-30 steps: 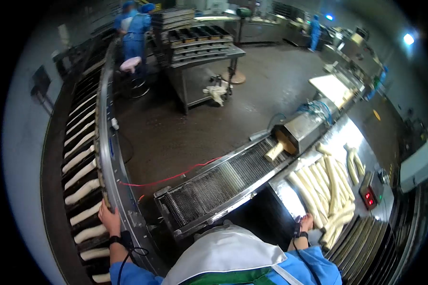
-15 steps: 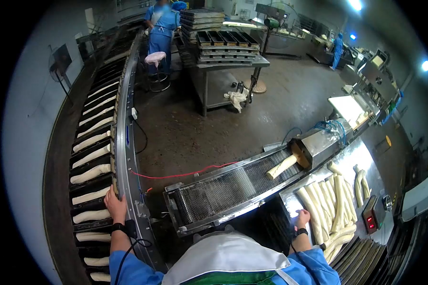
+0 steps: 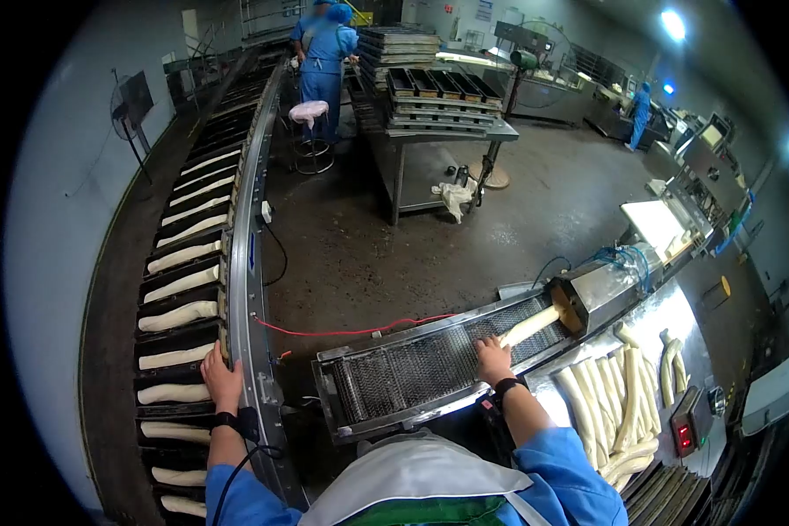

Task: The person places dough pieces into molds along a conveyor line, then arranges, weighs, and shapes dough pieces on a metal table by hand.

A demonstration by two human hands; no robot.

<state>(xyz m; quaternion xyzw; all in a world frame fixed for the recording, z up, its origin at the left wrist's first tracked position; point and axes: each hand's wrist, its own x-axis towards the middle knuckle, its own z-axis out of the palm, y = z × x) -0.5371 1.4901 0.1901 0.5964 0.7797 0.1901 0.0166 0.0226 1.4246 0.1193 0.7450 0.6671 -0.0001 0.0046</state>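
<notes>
My left hand (image 3: 223, 383) rests on the inner rim of the black baking pans (image 3: 175, 375), thumb apart from the fingers, holding nothing up. Strips of pale dough (image 3: 174, 358) lie in these pans, one per slot. Over the mesh conveyor (image 3: 412, 373), my right hand (image 3: 494, 359) is at the near end of a dough roll (image 3: 535, 326). Its fingers are stretched out at the roll's tip; whether they touch it is hard to tell. The far end of that roll is still under the metal machine housing (image 3: 609, 285).
More dough rolls (image 3: 609, 394) lie piled on the steel table at right, beside a scale (image 3: 691, 422) with red digits. Stacked pans (image 3: 443, 101) stand on a table ahead. Co-workers (image 3: 324, 66) in blue stand by the pan line. A red cord (image 3: 351, 332) crosses between conveyors.
My right hand has moved from beside the piled dough up and left to the roll on the mesh belt. That roll has advanced out of the housing. My left hand stays at the pans.
</notes>
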